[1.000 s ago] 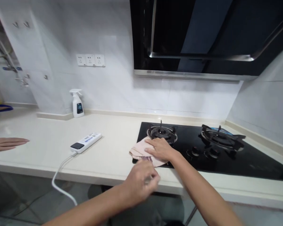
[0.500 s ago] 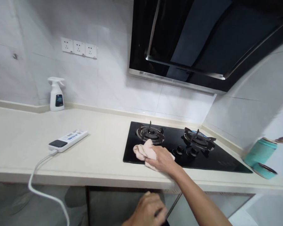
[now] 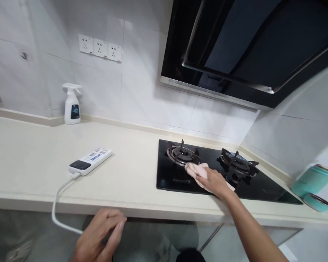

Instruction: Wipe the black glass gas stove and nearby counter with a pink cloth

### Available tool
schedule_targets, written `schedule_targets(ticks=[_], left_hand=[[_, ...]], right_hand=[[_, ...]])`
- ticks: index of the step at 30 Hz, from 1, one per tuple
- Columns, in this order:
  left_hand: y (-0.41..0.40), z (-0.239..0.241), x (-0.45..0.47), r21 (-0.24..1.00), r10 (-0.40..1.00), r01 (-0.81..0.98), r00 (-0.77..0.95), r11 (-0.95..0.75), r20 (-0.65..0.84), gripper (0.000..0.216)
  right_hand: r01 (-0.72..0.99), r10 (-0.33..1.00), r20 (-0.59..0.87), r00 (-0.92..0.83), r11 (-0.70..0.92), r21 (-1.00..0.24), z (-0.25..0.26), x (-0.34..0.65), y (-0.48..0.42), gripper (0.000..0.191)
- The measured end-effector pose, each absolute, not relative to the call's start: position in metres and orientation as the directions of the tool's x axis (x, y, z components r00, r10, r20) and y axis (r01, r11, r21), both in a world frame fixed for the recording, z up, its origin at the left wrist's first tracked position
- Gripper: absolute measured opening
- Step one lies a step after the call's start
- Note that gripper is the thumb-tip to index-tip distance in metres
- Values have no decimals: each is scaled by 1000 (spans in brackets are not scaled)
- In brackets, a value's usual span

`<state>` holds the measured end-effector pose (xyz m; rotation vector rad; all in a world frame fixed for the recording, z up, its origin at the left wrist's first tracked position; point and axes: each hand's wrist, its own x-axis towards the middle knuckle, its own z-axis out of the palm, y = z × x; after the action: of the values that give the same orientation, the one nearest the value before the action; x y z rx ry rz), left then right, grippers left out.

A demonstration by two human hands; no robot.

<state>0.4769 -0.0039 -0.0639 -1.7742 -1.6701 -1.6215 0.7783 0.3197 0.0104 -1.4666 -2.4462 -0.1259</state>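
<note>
My right hand point(image 3: 214, 182) is closed on a crumpled pale pink cloth point(image 3: 198, 170), pressing it against the black glass gas cooktop point(image 3: 171, 183). The cloth lies just in front of the left burner point(image 3: 184, 154), and part of it shows right of my wrist. In front of the counter edge hangs my left hand point(image 3: 101, 233), its fingers loosely curled towards the thumb with nothing seen in them. The white cable point(image 3: 54, 207) passes behind that hand. The right burner point(image 3: 237, 163) stands beyond my right hand.
A white power bank point(image 3: 91, 162) with the cable plugged in lies on the cream counter point(image 3: 131, 174). Against the wall stands a white spray bottle point(image 3: 71, 105). A black range hood point(image 3: 221, 47) overhangs the cooktop. Turquoise canisters point(image 3: 313, 180) stand at the right end.
My right hand and the cloth have slid right across the cooktop, exposing lettering on its front left. My left hand has moved left, its fist loosening. The view has shifted slightly.
</note>
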Motion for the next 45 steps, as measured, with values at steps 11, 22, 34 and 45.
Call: schedule_targets(ticks=[11,22,34,45], left_hand=[[92,-20,438,409,635,896,-218,-171,742,33],[114,-49,420,445,812,896,-252,-10,526,44],[112,-43,417,514,826,857,-275,-21,492,49],[114,-46,411,583,806,812,-328,-26,493,44]], right_hand=[[865,813,339,-473,501,7,-5,724,289,35],[590,562,434,-704,803,-83,-8,670,233,30],[225,751,354,-557,547,-807,17,740,251,30],[752,911,406,70,220,-622,66,791,444,74]])
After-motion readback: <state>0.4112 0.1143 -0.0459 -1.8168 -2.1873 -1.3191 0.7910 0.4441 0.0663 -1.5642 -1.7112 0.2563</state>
